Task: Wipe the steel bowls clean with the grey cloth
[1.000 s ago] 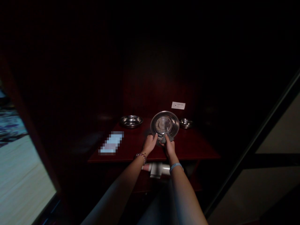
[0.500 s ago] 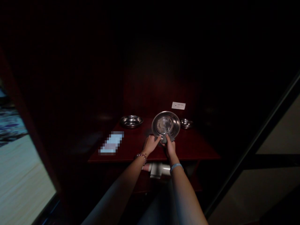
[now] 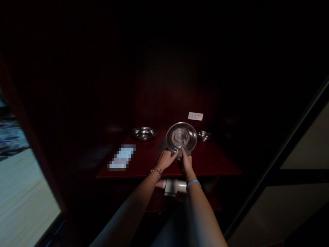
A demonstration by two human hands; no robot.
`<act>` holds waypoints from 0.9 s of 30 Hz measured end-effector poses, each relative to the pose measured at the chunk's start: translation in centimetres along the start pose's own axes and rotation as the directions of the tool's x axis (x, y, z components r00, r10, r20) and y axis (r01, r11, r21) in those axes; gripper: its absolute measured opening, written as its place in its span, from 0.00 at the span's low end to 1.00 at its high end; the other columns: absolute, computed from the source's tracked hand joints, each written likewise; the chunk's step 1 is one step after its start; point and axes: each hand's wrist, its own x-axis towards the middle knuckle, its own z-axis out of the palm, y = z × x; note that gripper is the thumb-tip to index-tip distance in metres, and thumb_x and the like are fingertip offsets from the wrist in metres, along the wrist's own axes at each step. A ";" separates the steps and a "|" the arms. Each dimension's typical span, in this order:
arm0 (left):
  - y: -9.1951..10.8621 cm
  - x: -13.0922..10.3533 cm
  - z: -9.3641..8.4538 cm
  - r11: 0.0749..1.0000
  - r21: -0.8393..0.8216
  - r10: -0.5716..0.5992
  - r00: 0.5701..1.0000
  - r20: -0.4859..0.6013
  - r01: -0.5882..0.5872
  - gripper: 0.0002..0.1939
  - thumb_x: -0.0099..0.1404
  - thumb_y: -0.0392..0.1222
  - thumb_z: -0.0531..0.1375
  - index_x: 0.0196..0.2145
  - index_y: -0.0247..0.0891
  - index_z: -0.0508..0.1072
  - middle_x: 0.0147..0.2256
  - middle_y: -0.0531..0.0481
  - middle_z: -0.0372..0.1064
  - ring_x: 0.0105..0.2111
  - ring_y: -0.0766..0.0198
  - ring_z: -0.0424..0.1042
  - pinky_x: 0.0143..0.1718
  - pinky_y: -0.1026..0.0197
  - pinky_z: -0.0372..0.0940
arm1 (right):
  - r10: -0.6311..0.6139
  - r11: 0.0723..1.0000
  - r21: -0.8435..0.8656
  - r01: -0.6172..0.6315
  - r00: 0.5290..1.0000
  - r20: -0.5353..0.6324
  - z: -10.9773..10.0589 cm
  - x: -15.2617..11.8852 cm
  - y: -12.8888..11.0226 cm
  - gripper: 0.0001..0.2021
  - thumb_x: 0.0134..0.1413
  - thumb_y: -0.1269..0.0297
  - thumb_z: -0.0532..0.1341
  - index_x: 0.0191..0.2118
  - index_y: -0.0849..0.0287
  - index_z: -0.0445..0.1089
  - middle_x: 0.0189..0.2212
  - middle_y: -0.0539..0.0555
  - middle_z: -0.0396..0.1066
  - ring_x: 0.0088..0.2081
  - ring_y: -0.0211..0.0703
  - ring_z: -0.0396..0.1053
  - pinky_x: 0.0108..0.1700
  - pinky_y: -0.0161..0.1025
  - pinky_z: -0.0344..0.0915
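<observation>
A round stainless steel basin (image 3: pixel 179 136) is tilted up over the dark red shelf, its inside facing me. My left hand (image 3: pixel 166 160) is closed at the basin's lower rim, thumb pointing right. My right hand (image 3: pixel 186 160) grips a grey cloth (image 3: pixel 187 151) folded over the lower right rim, with the thumb pressing it to the inner wall. The fingers behind the rim are hidden. Both hands lie close together, almost touching.
On the dark red shelf (image 3: pixel 210 161) a shallow steel bowl (image 3: pixel 144 133) stands at the back left and smaller stacked steel bowls (image 3: pixel 204 136) at the right. A blurred-out pale rectangle (image 3: pixel 122 157) lies front left. A white socket plate (image 3: pixel 195 116) is on the back wall.
The left hand has shifted slightly right along the rim, its thumb now closer to the cloth. The basin has moved very slightly left.
</observation>
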 end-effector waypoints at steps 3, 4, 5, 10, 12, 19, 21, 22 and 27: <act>-0.1 0.0 0.1 1.000 0.006 -0.010 1.000 0.012 0.010 0.24 0.68 0.56 0.52 0.38 0.36 0.80 0.38 0.42 0.80 0.43 0.56 0.77 0.46 0.61 0.65 | 0.002 1.000 0.011 -0.002 1.000 0.003 0.0 0.1 0.1 0.25 0.43 0.51 0.70 0.43 0.65 0.76 0.34 0.55 0.80 0.32 0.42 0.76 0.31 0.35 0.73; -0.1 0.0 0.1 1.000 0.007 -0.007 1.000 0.011 0.007 0.24 0.68 0.56 0.51 0.38 0.36 0.80 0.38 0.42 0.80 0.42 0.56 0.77 0.46 0.61 0.65 | 0.001 1.000 0.012 -0.001 1.000 0.004 0.0 0.1 0.1 0.25 0.43 0.51 0.70 0.43 0.65 0.76 0.34 0.55 0.80 0.31 0.41 0.76 0.31 0.34 0.73; -0.2 0.0 0.2 1.000 0.008 -0.001 1.000 0.007 0.001 0.24 0.69 0.56 0.51 0.38 0.36 0.80 0.38 0.41 0.80 0.42 0.56 0.77 0.45 0.61 0.65 | 0.000 1.000 0.011 0.000 1.000 0.003 0.0 0.1 0.1 0.25 0.43 0.51 0.70 0.43 0.65 0.76 0.34 0.55 0.80 0.31 0.41 0.76 0.30 0.34 0.73; -0.3 0.0 0.3 1.000 0.013 0.014 1.000 -0.004 -0.014 0.24 0.69 0.55 0.51 0.37 0.36 0.81 0.38 0.40 0.80 0.41 0.55 0.78 0.44 0.61 0.65 | 0.009 1.000 0.007 -0.009 1.000 -0.003 0.0 0.0 0.0 0.26 0.42 0.50 0.70 0.44 0.64 0.76 0.34 0.55 0.80 0.31 0.41 0.76 0.30 0.33 0.72; -0.3 0.0 0.3 1.000 0.020 -0.002 1.000 0.002 0.002 0.23 0.69 0.54 0.51 0.37 0.36 0.81 0.37 0.41 0.80 0.41 0.56 0.78 0.45 0.61 0.65 | 0.006 1.000 0.003 -0.006 1.000 0.001 0.0 0.0 0.0 0.26 0.42 0.50 0.70 0.44 0.64 0.76 0.34 0.55 0.80 0.31 0.41 0.76 0.30 0.33 0.72; -0.4 0.1 0.4 0.999 0.053 0.000 1.000 0.003 0.000 0.25 0.70 0.55 0.50 0.37 0.35 0.81 0.39 0.38 0.79 0.43 0.55 0.77 0.46 0.60 0.65 | -0.004 1.000 0.009 0.004 1.000 0.018 0.0 -0.1 0.0 0.24 0.44 0.50 0.70 0.44 0.64 0.75 0.35 0.55 0.80 0.33 0.43 0.77 0.31 0.35 0.74; -0.5 0.1 0.4 0.998 0.061 -0.002 1.000 -0.006 0.003 0.24 0.69 0.55 0.50 0.37 0.35 0.80 0.40 0.38 0.79 0.43 0.54 0.77 0.46 0.60 0.65 | -0.010 1.000 0.013 0.010 1.000 0.017 0.0 -0.1 0.0 0.24 0.44 0.51 0.70 0.43 0.63 0.75 0.34 0.55 0.80 0.33 0.43 0.77 0.31 0.36 0.74; -0.5 0.2 0.4 0.998 0.060 -0.007 1.000 -0.012 0.007 0.24 0.69 0.54 0.51 0.37 0.35 0.80 0.40 0.38 0.79 0.43 0.54 0.77 0.47 0.59 0.65 | -0.013 1.000 0.013 0.012 1.000 0.020 0.0 -0.1 0.0 0.23 0.44 0.51 0.69 0.43 0.63 0.75 0.34 0.55 0.80 0.33 0.43 0.77 0.32 0.36 0.75; -0.6 0.3 0.4 0.998 0.039 -0.049 0.999 -0.004 0.049 0.23 0.70 0.52 0.51 0.36 0.34 0.80 0.39 0.38 0.79 0.42 0.55 0.77 0.45 0.60 0.65 | -0.008 0.999 0.040 0.006 0.999 0.032 0.1 -0.1 0.0 0.23 0.44 0.51 0.70 0.44 0.62 0.75 0.33 0.54 0.80 0.33 0.44 0.77 0.33 0.37 0.75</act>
